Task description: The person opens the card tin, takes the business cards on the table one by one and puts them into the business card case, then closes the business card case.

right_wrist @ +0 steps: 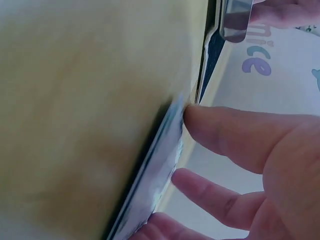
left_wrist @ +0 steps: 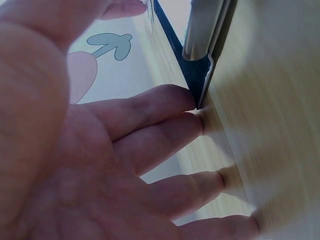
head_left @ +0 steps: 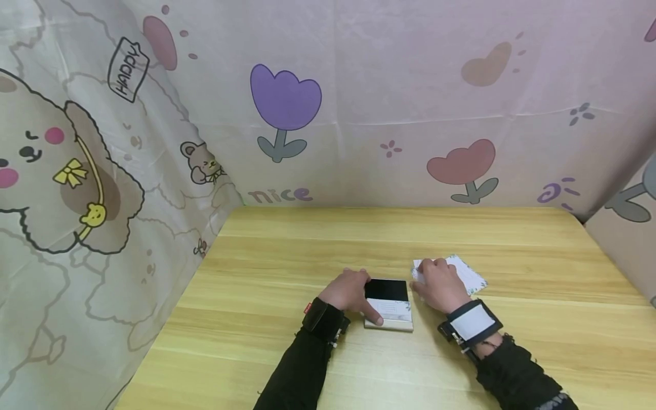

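Note:
A flat open card case (head_left: 386, 288) lies on the table with a black panel at its far half. White printed cards with a leafy pattern and a silvery strip fill its near half. My left hand (head_left: 349, 291) rests at its left side, thumb on the near left corner. In the left wrist view, the fingers (left_wrist: 165, 102) are extended, with the index fingertip at the corner of the case. To the right, my right hand (head_left: 442, 285) holds white leaf-bordered cards (head_left: 467, 274) at their edges. The thumb and fingertips touch the cards (right_wrist: 150, 182) in the right wrist view.
The wooden table (head_left: 287, 245) extends around both hands. Behind it hangs a printed cloth (head_left: 359, 85) with flowers, and another cloth (head_left: 169, 239) with cartoon animals drapes along the left edge. A black strap (head_left: 324, 320) circles each wrist.

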{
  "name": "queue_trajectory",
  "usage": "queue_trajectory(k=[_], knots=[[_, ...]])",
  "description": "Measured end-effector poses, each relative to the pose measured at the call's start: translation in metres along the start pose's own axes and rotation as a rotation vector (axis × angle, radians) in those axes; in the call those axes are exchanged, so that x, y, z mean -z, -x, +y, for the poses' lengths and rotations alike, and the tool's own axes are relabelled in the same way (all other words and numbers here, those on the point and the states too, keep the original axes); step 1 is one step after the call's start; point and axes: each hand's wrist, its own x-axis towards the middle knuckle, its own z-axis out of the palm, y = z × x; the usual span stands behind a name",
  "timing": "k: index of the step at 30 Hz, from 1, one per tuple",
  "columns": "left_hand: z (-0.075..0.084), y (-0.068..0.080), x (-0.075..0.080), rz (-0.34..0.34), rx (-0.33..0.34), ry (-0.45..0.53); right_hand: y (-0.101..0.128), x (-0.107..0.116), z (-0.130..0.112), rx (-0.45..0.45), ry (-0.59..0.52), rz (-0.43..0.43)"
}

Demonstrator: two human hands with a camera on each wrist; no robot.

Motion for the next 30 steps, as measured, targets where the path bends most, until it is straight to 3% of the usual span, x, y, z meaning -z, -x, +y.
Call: queue_trajectory(k=[10,23,30], knots=[[-0.0010,-0.0022,-0.0030,-0.003,0.005,-0.001,0.0003,0.0010,-0.0018,0.008,-0.005,0.028],[-0.0003,0.0002,-0.0007,0.005,-0.006,-0.010,0.0010,0.0039,-0.0022,0.017,0.074,0.233],[-0.0009,-0.0005,-0.0017,0.007,-0.010,-0.007,0.0001,0.0038,-0.0029,0.006,0.063,0.281]])
